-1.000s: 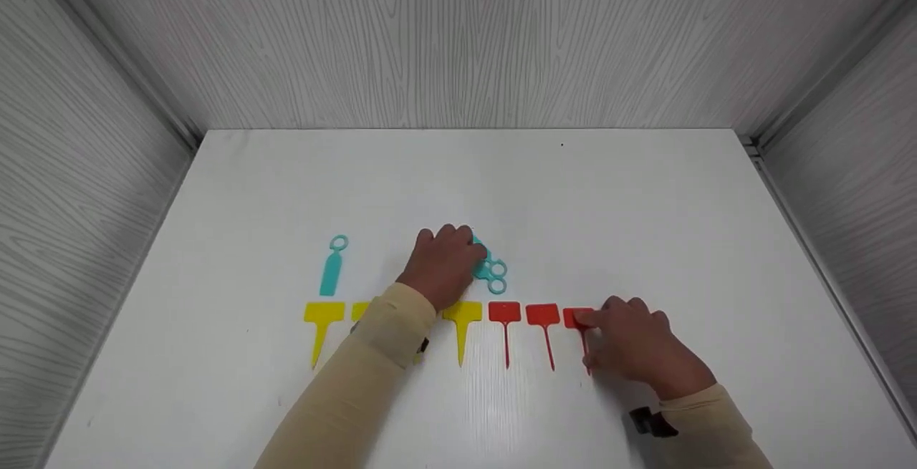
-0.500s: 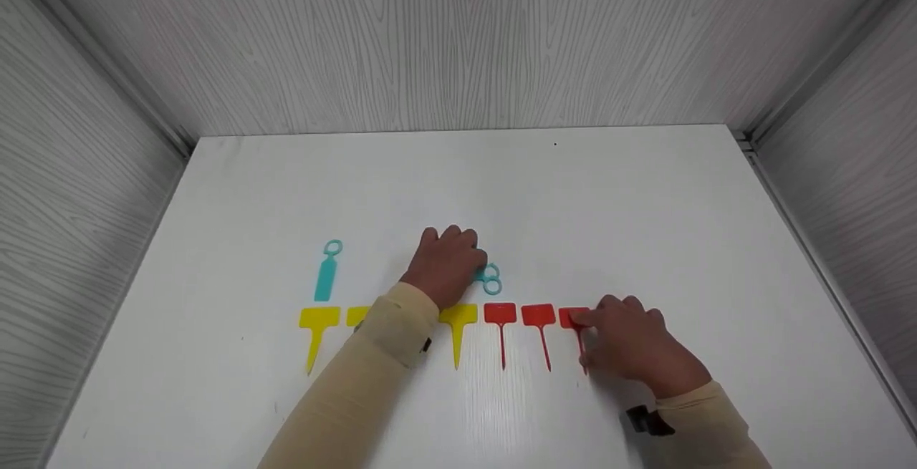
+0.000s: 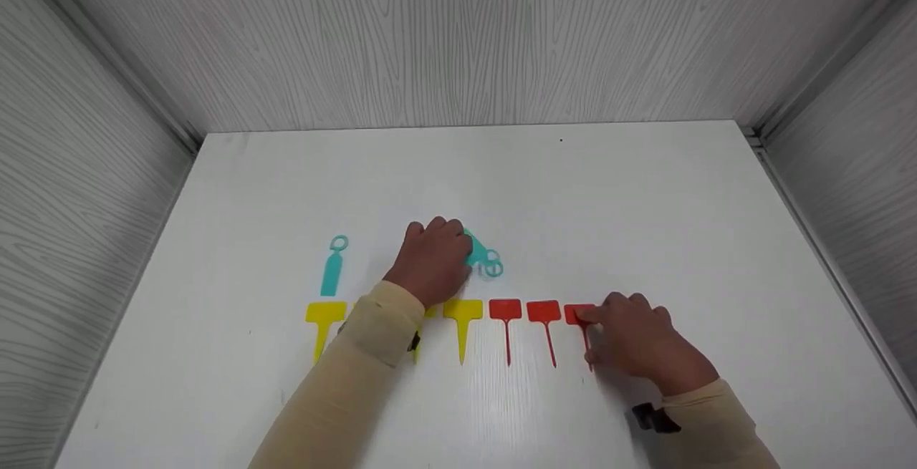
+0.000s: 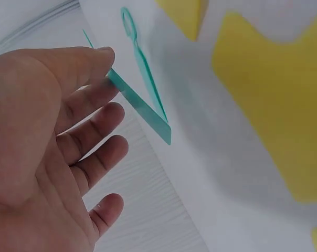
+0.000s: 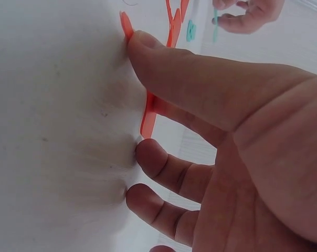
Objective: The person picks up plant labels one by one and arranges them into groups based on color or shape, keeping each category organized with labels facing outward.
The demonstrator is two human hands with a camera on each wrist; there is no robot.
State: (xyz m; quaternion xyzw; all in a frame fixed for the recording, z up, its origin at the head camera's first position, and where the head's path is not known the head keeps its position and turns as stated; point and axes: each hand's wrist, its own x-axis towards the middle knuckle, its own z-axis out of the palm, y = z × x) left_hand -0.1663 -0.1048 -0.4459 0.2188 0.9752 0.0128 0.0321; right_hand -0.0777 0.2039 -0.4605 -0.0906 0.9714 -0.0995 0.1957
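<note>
My left hand [image 3: 430, 258] pinches a flat teal tag [image 4: 140, 107] with a ring at one end between thumb and index finger, the other fingers loosely bent. A second teal ringed tag [image 4: 147, 73] lies on the white table close behind it, mostly hidden by the hand in the head view. At the right end of a row, my right hand [image 3: 641, 340] touches a red T-shaped plant label [image 3: 574, 311]. Its index fingertip rests on the label's head and the thumb is at the thin stem [image 5: 126, 23]. Two other right fingertips [image 5: 148, 157] are down by the table.
Left of that label lie two more red plant labels, one nearer [image 3: 544, 311] and one farther [image 3: 505, 308]. Several yellow plant labels [image 3: 463, 309] continue the row, some under the left forearm. Another teal tag [image 3: 332, 272] lies at the left. Grey wood-grain walls [image 3: 466, 46] enclose the table.
My left hand has shifted slightly left and away, turning the teal tag so its body shows more and its ring sits higher. The right hand stays on the red label.
</note>
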